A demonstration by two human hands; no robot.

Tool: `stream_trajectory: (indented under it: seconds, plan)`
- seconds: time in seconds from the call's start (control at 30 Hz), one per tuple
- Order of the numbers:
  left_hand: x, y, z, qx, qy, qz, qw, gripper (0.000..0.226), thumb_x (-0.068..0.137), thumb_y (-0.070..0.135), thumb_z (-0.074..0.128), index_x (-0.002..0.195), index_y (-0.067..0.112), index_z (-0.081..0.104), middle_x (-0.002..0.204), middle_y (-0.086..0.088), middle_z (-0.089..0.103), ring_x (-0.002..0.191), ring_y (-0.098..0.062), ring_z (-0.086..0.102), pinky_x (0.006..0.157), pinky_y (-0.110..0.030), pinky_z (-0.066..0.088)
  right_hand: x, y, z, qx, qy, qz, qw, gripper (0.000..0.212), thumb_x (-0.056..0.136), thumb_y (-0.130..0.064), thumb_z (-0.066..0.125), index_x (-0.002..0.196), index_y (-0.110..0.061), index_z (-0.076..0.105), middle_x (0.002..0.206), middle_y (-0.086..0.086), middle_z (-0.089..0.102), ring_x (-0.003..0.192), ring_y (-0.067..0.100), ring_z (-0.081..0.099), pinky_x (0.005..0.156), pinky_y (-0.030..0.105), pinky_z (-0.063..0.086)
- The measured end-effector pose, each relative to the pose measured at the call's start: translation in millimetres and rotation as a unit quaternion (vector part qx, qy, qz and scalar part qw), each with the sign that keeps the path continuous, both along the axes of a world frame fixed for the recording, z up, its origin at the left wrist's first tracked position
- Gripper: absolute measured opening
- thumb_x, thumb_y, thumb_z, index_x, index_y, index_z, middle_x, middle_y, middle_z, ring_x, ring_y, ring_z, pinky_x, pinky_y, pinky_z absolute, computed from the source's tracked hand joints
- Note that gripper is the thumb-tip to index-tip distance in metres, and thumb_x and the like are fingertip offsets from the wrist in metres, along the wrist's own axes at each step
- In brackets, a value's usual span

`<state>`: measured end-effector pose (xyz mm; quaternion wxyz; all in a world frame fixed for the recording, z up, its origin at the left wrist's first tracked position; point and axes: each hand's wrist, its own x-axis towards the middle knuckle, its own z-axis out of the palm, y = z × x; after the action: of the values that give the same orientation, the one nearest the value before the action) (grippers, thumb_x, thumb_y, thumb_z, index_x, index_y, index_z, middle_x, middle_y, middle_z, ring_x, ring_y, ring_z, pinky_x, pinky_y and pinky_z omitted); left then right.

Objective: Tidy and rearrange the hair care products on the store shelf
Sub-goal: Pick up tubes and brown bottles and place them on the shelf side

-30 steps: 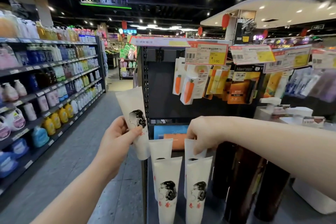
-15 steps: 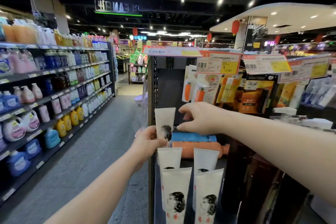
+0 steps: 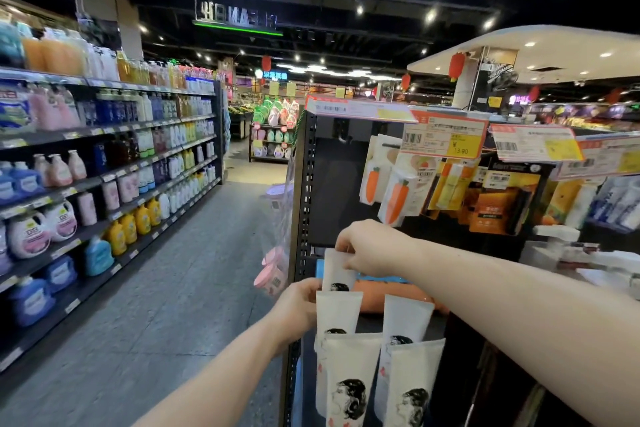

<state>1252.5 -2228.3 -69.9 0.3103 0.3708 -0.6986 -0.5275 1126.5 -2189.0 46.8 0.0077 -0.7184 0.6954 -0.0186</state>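
Observation:
Several white tubes printed with a dark-haired head stand in two rows on the dark end shelf (image 3: 304,184). The rearmost tube (image 3: 335,272) of the left row stands upright behind a second white tube (image 3: 337,312). My right hand (image 3: 367,248) pinches the rearmost tube's top edge. My left hand (image 3: 299,308) holds its left side low down, at the shelf's upright. Two more tubes (image 3: 349,378) (image 3: 410,374) stand at the front. An orange bottle (image 3: 391,293) lies on its side behind the rows, over a blue item.
Carrot-printed packs (image 3: 394,198) and orange packets hang on hooks above, under yellow price tags (image 3: 443,139). Dark bottles stand at lower right. A long shelf of detergent bottles (image 3: 104,184) lines the aisle on the left. Pink items (image 3: 272,270) hang on the shelf's left side.
The tube that my left hand held out in the aisle now stands at the back of the left row. My right hand came from the back of the shelf to its top edge.

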Motion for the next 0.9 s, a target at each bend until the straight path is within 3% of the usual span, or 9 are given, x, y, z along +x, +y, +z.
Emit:
stream_trajectory:
  seconds: [0.13,0.37,0.57,0.7,0.9]
  plan:
    - [2.8,-1.4,-1.5,-0.003,0.006,-0.002,1.000,0.024,0.082,0.009,0.067,0.091,0.030,0.061,0.096,0.005,0.070,0.092,-0.010,0.065,0.080,-0.024,0.055,-0.4,-2.1,-2.5,-0.004,-0.022,-0.009,1.000,0.026,0.090,-0.015,0.057,0.116,-0.019,0.061,0.112,0.003,0.061,0.091,0.018,0.065,0.082,0.034,0.057]
    - [6.0,-4.0,-15.5,-0.005,0.004,-0.003,1.000,0.024,0.079,0.005,0.068,0.097,0.020,0.064,0.105,-0.006,0.070,0.097,-0.016,0.064,0.087,-0.030,0.053,4.1,-2.2,-3.4,0.025,-0.040,-0.005,0.999,0.027,0.089,-0.017,0.059,0.116,-0.018,0.062,0.109,0.002,0.065,0.080,0.014,0.068,0.074,0.029,0.058]
    - [4.8,-7.0,-24.5,-0.022,0.004,-0.021,1.000,0.033,0.078,0.005,0.070,0.106,0.019,0.061,0.108,-0.004,0.069,0.104,-0.018,0.064,0.093,-0.031,0.051,7.8,3.2,-2.5,0.019,-0.044,-0.014,0.999,0.032,0.090,-0.017,0.060,0.121,-0.018,0.059,0.114,0.002,0.062,0.087,0.015,0.067,0.076,0.028,0.058]
    - [6.3,-7.1,-24.1,-0.027,-0.001,-0.022,0.999,0.034,0.080,0.008,0.069,0.112,0.015,0.061,0.108,-0.003,0.068,0.102,-0.016,0.064,0.087,-0.025,0.053,10.5,4.2,-4.0,0.000,-0.024,-0.015,1.000,0.032,0.091,-0.016,0.057,0.122,-0.017,0.060,0.119,0.003,0.060,0.099,0.016,0.062,0.080,0.022,0.051]
    - [9.8,-4.8,-25.8,-0.042,-0.011,-0.023,0.999,0.031,0.083,0.009,0.066,0.113,0.015,0.060,0.107,-0.001,0.067,0.101,-0.014,0.062,0.076,-0.013,0.048,13.6,6.3,-4.0,-0.006,-0.022,-0.020,1.000,0.030,0.091,-0.015,0.057,0.121,-0.015,0.061,0.119,0.003,0.061,0.102,0.016,0.060,0.077,0.019,0.046]
